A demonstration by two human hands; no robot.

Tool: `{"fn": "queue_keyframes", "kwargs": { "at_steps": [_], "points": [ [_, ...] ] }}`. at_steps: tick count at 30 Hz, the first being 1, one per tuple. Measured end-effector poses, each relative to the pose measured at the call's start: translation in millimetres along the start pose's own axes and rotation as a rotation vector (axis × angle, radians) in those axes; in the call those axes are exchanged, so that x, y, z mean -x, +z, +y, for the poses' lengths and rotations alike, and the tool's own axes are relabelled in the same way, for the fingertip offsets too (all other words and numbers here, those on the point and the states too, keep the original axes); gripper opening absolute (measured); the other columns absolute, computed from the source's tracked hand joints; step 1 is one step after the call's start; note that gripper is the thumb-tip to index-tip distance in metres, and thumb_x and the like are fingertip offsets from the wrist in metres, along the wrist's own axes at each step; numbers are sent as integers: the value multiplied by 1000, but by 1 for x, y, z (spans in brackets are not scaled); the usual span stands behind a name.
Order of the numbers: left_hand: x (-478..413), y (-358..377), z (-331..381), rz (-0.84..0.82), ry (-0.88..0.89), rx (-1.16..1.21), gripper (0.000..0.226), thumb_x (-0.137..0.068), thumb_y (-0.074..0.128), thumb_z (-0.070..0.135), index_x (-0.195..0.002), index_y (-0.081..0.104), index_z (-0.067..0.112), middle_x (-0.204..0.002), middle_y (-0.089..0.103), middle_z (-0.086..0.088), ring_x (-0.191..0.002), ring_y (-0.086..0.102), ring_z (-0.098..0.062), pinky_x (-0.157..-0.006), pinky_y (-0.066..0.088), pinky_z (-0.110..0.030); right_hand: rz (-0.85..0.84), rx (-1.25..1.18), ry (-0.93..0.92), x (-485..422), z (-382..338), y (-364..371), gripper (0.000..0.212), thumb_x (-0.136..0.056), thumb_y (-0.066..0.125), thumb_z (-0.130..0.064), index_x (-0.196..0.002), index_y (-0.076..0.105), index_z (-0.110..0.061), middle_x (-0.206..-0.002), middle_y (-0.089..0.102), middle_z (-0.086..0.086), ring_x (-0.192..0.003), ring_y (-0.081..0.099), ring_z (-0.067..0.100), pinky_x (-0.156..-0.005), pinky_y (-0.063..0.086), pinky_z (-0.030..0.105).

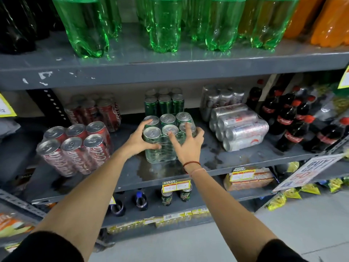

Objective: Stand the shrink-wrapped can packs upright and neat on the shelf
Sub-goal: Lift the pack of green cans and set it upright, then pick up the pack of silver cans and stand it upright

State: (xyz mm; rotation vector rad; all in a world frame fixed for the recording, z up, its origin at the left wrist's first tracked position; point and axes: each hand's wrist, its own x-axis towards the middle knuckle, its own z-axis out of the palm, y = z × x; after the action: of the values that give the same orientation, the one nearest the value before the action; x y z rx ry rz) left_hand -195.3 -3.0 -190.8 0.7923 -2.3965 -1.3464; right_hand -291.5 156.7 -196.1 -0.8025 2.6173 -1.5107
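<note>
Both your hands are on the green six-pack of cans (166,138), which stands upright on the grey shelf (236,157).

Your left hand (140,141) clasps its left side, thumb across the front; your right hand (188,142) grips the right side, fingers spread over the silver tops under clear shrink-wrap. Left of your hands a red Coca-Cola pack (75,148) leans; right of them a silver can pack (239,127) lies on its side.

Both hands, left (140,141) and right (188,143), clasp the upright green can pack (166,148), seemingly firmly.
</note>
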Motion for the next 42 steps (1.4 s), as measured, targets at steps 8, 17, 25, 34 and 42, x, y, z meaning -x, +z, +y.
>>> {"fn": "queue_keyframes", "kwargs": {
  "at_steps": [8,17,25,34,42],
  "points": [
    [-2,-6,22,-90,-85,-250,115,-54,86,46,-146,18,35,-158,15,-5,-144,18,-24,-110,25,-38,-84,-171,5,-15,20,-32,67,-86,55,-56,-143,36,-28,-149,20,13,-140,19,31,-112,25,42],
    [-36,58,138,-4,91,-367,110,-61,51,83,-149,13,28,-156,24,-7,-139,30,-29,-108,31,-39,269,-191,239,-65,88,-130,76,-85,59,-53,-147,28,-23,-150,21,16,-138,25,31,-111,25,37],
    [-106,175,176,-295,205,-460,95,-79,49,68,-150,2,27,-160,8,-6,-145,14,-29,-117,17,-41,100,-244,649,-108,130,-172,110,-70,69,-62,-150,0,-33,-157,4,21,-138,28,44,-106,32,51],
    [-161,213,171,-357,73,-621,89,-76,42,76,-148,5,40,-160,-5,-11,-146,-6,-32,-115,5,-51,2,-518,715,-136,157,-171,136,-42,83,-60,-149,2,-36,-135,49,17,-97,55,24,-88,50,42],
    [-146,218,151,-195,86,-628,92,-67,34,87,-146,9,46,-159,2,-16,-144,0,-42,-112,17,-56,57,-647,557,-133,169,-168,98,-46,88,-41,-129,40,-22,-133,51,15,-116,57,33,-96,49,51]
  ]
}}
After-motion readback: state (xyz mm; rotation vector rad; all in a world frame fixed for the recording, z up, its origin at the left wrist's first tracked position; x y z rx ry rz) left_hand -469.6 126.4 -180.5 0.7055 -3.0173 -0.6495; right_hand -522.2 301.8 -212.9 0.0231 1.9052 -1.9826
